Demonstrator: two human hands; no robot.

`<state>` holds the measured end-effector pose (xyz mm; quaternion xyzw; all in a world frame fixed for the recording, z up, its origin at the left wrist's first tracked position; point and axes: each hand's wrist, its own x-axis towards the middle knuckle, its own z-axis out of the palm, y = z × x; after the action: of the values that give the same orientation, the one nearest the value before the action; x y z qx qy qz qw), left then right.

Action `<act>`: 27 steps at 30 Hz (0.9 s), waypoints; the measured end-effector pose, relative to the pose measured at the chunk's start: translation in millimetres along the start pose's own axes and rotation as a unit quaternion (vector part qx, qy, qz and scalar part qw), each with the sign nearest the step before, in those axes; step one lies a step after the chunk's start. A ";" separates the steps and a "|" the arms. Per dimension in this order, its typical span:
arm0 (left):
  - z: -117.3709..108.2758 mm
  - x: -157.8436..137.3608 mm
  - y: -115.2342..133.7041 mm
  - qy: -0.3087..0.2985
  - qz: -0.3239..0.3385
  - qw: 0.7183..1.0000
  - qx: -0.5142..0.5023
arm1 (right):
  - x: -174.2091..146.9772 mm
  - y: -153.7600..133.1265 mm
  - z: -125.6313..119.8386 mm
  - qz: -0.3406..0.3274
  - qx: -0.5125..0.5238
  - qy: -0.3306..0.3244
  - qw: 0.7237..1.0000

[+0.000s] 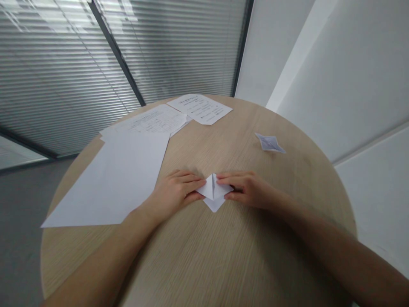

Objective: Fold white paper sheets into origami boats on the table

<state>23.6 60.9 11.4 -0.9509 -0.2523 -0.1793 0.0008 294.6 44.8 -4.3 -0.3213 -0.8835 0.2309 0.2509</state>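
Observation:
A small sheet of white paper folded into a diamond shape (214,204) is in the middle of the table, a crease running down its upper half. My left hand (179,187) pinches its left corner between thumb and fingers. On the opposite corner, my right hand (247,187) grips in the same way, with fingertips resting on the upper flap. Parts of both side corners are hidden under the fingers. Beyond my right hand lies a folded paper piece (271,143) with pointed ends.
A large blank white sheet (118,179) lies to the left, its lower left corner past the round wooden table's (198,264) edge. Printed sheets (153,121) overlap behind it, beside another printed page (201,108). Window blinds (179,51) and a white wall (358,76) stand behind.

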 end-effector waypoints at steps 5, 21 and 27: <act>0.3 0.6 2.8 -0.013 -0.014 1.000 -0.001 | -1.2 5.9 3.6 -0.013 -0.022 -0.025 0.999; 10.8 -3.5 4.2 -0.071 -0.020 0.995 -0.072 | -1.1 3.5 5.7 -0.046 -0.063 -0.039 0.996; 2.6 1.7 18.5 -0.115 -0.034 0.992 -0.040 | -0.4 5.7 5.2 -0.083 -0.091 -0.070 0.990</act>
<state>34.7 45.8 11.2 -0.9553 -0.2754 -0.0789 -0.0726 294.4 47.2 -11.7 -0.2512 -0.9400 0.1496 0.1761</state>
